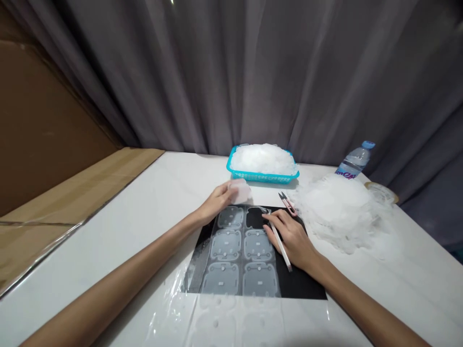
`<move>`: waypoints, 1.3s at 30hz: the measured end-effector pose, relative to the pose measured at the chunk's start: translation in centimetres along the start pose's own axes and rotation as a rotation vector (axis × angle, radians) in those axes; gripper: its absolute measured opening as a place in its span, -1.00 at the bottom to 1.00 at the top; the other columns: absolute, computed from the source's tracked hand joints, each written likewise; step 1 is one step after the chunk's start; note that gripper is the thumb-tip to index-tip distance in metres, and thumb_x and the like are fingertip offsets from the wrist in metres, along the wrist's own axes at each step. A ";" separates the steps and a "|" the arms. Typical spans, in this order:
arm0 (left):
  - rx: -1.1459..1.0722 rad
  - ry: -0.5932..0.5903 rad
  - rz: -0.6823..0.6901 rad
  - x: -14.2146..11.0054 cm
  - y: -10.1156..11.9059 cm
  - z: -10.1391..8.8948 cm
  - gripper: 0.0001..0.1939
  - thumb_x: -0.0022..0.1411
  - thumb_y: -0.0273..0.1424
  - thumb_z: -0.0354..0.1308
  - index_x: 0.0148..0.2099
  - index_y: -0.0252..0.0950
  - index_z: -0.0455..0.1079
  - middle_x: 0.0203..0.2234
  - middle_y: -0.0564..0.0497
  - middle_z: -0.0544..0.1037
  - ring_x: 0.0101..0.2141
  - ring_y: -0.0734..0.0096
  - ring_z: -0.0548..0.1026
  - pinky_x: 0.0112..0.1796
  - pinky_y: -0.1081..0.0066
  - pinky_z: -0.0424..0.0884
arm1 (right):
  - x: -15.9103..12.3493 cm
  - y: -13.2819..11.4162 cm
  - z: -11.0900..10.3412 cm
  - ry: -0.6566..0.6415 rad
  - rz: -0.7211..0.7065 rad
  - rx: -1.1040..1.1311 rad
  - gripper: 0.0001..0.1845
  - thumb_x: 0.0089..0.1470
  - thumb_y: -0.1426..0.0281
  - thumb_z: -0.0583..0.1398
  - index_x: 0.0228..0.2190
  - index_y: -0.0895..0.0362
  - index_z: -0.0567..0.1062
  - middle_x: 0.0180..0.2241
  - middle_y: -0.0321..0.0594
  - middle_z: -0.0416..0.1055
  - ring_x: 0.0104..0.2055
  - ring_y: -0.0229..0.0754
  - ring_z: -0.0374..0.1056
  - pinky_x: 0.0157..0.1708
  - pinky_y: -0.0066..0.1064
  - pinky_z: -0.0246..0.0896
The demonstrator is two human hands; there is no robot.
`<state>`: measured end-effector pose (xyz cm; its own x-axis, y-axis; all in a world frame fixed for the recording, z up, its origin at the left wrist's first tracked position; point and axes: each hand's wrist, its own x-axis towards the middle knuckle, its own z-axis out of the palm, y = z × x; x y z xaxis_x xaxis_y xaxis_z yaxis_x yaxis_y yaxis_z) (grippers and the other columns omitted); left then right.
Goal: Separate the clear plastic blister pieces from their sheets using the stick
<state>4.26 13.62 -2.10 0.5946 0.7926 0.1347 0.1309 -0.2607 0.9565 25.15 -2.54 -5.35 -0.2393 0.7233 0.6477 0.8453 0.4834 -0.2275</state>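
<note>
My left hand is closed on a pale, translucent plastic piece, held above the far edge of a black mat. Across the mat lies a clear plastic sheet with rows of moulded, rounded shapes, running on toward me over the white table. One place in its far row is an opening that shows black. Beside that opening, my right hand grips a slim white pen-like tool; its tip is too small to make out. Pink-handled thread snips lie just beyond this hand.
A teal basket heaped with whitish translucent pieces stands at the back. To the right are a pile of clear plastic scraps, a water bottle and what looks like a tape roll. Cardboard borders the left; a grey curtain hangs behind.
</note>
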 end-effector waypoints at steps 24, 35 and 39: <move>0.790 0.040 0.299 7.3 -1.5 -3.7 -0.17 0.39 0.05 0.04 0.49 -0.35 0.04 0.34 -0.35 0.24 0.37 -0.23 0.13 0.35 -0.13 0.02 | 0.1 0.0 0.5 0.028 -0.014 -0.011 -0.76 0.42 0.41 0.10 0.03 0.16 0.47 -0.17 -0.05 0.49 -0.17 -0.06 0.53 -0.18 -0.23 0.55; 0.675 -0.094 0.250 -4.3 0.6 -2.9 -0.56 0.47 -0.07 0.08 0.24 -0.17 0.30 0.15 -0.14 0.41 0.19 0.01 0.37 0.24 0.05 0.28 | -0.2 -0.4 -0.4 0.016 -0.017 0.123 -0.70 0.38 0.52 0.11 0.08 0.11 0.48 -0.16 -0.08 0.52 -0.15 -0.09 0.54 -0.13 -0.26 0.53; 0.615 -0.239 0.139 -8.2 0.3 -3.1 -0.44 0.37 0.01 0.21 0.29 -0.11 0.30 0.26 -0.12 0.37 0.25 -0.04 0.33 0.28 0.03 0.23 | -0.1 -0.4 -0.6 -0.028 0.183 0.303 -0.65 0.38 0.38 0.15 0.16 0.07 0.44 -0.16 -0.13 0.57 -0.18 -0.10 0.55 -0.10 -0.26 0.53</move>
<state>-3.05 8.82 -2.13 0.7884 0.6037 0.1179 0.4260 -0.6742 0.6033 25.12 -3.12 -4.87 -0.1136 0.8230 0.5566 0.6965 0.4655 -0.5460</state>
